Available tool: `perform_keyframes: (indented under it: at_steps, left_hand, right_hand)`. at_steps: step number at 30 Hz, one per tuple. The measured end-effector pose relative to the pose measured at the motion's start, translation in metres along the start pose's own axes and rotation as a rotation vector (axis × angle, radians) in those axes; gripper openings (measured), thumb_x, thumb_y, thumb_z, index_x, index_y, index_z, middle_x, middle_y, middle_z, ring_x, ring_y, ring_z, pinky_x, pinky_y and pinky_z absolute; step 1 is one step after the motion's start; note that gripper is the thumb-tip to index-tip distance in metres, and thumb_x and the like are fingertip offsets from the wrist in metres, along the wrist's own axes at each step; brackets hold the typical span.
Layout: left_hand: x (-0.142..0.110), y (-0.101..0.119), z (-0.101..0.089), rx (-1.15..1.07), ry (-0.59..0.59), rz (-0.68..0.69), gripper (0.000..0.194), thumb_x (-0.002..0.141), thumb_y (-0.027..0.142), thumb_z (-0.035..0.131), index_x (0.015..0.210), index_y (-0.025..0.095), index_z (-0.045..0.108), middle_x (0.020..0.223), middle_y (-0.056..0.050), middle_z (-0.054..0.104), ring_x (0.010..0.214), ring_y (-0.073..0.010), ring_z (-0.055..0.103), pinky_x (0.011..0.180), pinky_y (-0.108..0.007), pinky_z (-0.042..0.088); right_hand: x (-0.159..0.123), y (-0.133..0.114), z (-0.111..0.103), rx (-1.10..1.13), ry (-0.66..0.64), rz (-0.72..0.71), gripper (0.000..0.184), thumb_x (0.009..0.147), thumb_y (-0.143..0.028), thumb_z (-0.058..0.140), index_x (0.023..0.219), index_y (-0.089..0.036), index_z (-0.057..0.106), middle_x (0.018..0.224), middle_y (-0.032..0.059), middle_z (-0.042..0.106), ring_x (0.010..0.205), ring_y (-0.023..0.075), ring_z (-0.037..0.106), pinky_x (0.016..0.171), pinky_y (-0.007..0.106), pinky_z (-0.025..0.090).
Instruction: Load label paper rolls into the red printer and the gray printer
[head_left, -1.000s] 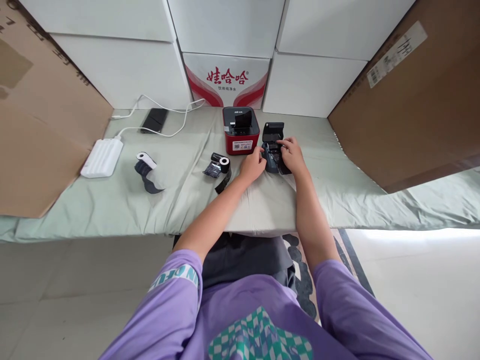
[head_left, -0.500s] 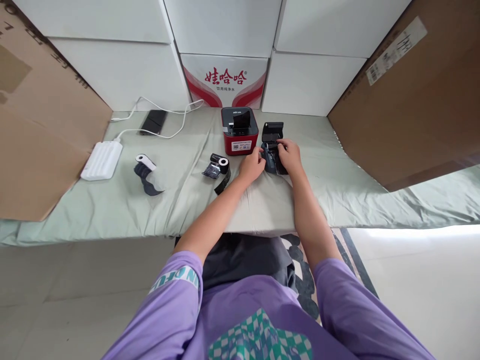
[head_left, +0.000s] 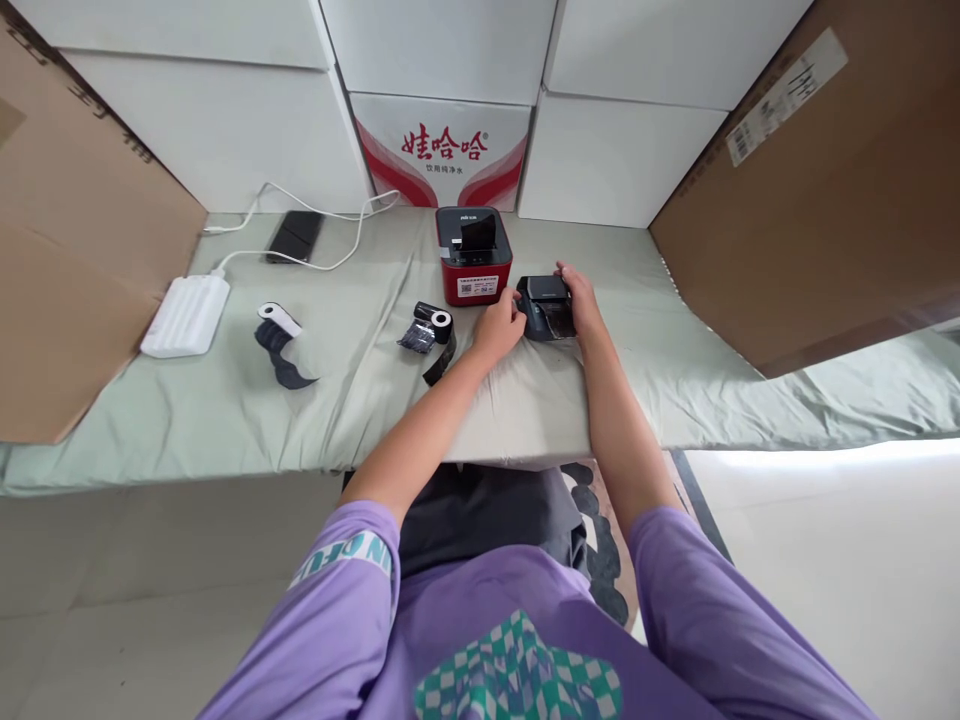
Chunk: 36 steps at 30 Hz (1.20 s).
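Note:
A small dark portable printer (head_left: 546,308) lies on the cloth, its lid down, with a dark glossy strip showing at its near side. My left hand (head_left: 501,328) has its fingers curled against the printer's left side. Along the right side my right hand (head_left: 582,302) grips it, fingertips near the far corner. Behind and to the left stands a red and black printer (head_left: 474,283) with a black strip sticking out of its top. Left of my left hand are a roll of black film (head_left: 443,325) with a loose tail and a crumpled dark wrapper (head_left: 417,338).
Farther left lie another unwound dark roll (head_left: 279,338), a white power bank (head_left: 185,316) with a cable (head_left: 330,267), and a black phone (head_left: 295,237). Large cardboard boxes (head_left: 817,200) flank both sides. White boxes (head_left: 622,155) are stacked at the back of the cloth-covered table (head_left: 525,420).
The small printer's raised lid has come down shut. My right hand has moved from the printer's inside to its right side. My left hand stays at the left side. The view shifted slightly.

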<state>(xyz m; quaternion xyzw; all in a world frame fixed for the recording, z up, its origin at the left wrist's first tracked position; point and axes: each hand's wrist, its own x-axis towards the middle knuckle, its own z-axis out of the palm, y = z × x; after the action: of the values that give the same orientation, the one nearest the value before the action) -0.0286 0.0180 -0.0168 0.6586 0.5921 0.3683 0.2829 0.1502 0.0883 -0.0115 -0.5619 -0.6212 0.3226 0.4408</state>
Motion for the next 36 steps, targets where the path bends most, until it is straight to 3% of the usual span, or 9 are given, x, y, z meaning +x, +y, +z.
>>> perform_keyframes:
  at_steps: [4,8,11,14,17,21,25,31,36]
  left_hand:
    - [0.0,-0.001,0.001,0.004,-0.007,0.003,0.044,0.093,0.014,0.053,0.136,0.022,0.059,0.101,-0.008,0.075,0.1,-0.0272,0.071,0.095,-0.039,0.053]
    - [-0.001,-0.002,0.001,-0.021,0.007,0.058,0.066,0.093,0.01,0.051,0.156,0.026,0.046,0.11,-0.007,0.074,0.104,-0.0256,0.071,0.099,-0.038,0.053]
    - [-0.004,0.001,-0.002,0.005,-0.014,0.13,0.069,0.093,0.008,0.048,0.159,0.03,0.047,0.123,-0.007,0.072,0.112,-0.0251,0.069,0.101,-0.036,0.053]
    - [-0.005,0.009,-0.008,0.1,-0.05,0.106,0.065,0.095,0.008,0.043,0.156,0.031,0.052,0.134,-0.008,0.071,0.118,-0.0266,0.068,0.1,-0.037,0.053]
    - [-0.006,0.018,-0.014,0.236,-0.089,0.037,0.065,0.097,0.009,0.042,0.155,0.037,0.052,0.131,-0.006,0.074,0.117,-0.0288,0.07,0.1,-0.04,0.052]
    - [-0.008,0.022,-0.017,0.332,-0.1,0.048,0.065,0.098,0.011,0.041,0.155,0.039,0.05,0.13,-0.006,0.075,0.117,-0.03,0.071,0.1,-0.041,0.051]
    - [-0.01,0.02,-0.013,0.341,-0.077,0.059,0.067,0.097,0.01,0.042,0.157,0.038,0.049,0.128,-0.006,0.076,0.115,-0.0298,0.072,0.099,-0.041,0.052]
    - [-0.011,0.016,-0.01,0.295,-0.053,0.091,0.069,0.095,0.01,0.046,0.16,0.035,0.047,0.127,-0.006,0.076,0.112,-0.0294,0.073,0.099,-0.04,0.053]
    - [-0.011,0.01,-0.009,0.236,-0.013,0.155,0.067,0.096,0.01,0.045,0.159,0.032,0.049,0.134,-0.007,0.074,0.115,-0.0289,0.072,0.098,-0.039,0.053]
  right_hand:
    - [-0.003,-0.001,-0.005,-0.001,-0.041,0.045,0.058,0.089,-0.045,0.055,0.139,-0.016,0.065,0.148,0.0136,0.065,0.14,0.0273,0.059,0.122,0.046,0.044]
    - [-0.006,-0.003,-0.011,0.049,-0.102,0.14,0.067,0.084,-0.033,0.061,0.149,-0.018,0.057,0.152,0.0113,0.062,0.137,0.0276,0.062,0.119,0.045,0.049]
    - [-0.008,-0.004,-0.015,0.032,-0.147,0.151,0.069,0.085,-0.033,0.061,0.152,-0.019,0.055,0.155,0.0112,0.059,0.139,0.0282,0.061,0.119,0.045,0.05]
    - [-0.008,-0.003,-0.019,0.069,-0.202,0.142,0.069,0.084,-0.037,0.063,0.151,-0.023,0.055,0.155,0.0104,0.06,0.138,0.0292,0.06,0.118,0.048,0.05]
    - [-0.002,0.001,-0.023,0.161,-0.26,0.128,0.07,0.077,-0.037,0.071,0.145,-0.025,0.059,0.149,0.0093,0.063,0.134,0.03,0.062,0.118,0.048,0.05]
    - [0.007,0.003,-0.028,0.205,-0.312,0.132,0.071,0.07,-0.035,0.079,0.137,-0.02,0.062,0.136,0.0129,0.066,0.12,0.0296,0.066,0.108,0.046,0.058]
    - [0.004,0.001,-0.028,0.237,-0.333,0.134,0.07,0.067,-0.037,0.081,0.133,-0.02,0.062,0.132,0.0127,0.065,0.114,0.0271,0.067,0.106,0.045,0.058]
    - [-0.011,0.005,-0.023,0.32,-0.253,0.117,0.066,0.074,-0.049,0.074,0.135,-0.026,0.062,0.144,0.0083,0.063,0.13,0.0266,0.061,0.115,0.044,0.051]
    - [-0.009,0.006,-0.026,0.361,-0.292,0.15,0.061,0.072,-0.037,0.069,0.132,-0.026,0.065,0.141,0.0069,0.066,0.127,0.0257,0.063,0.112,0.043,0.053]
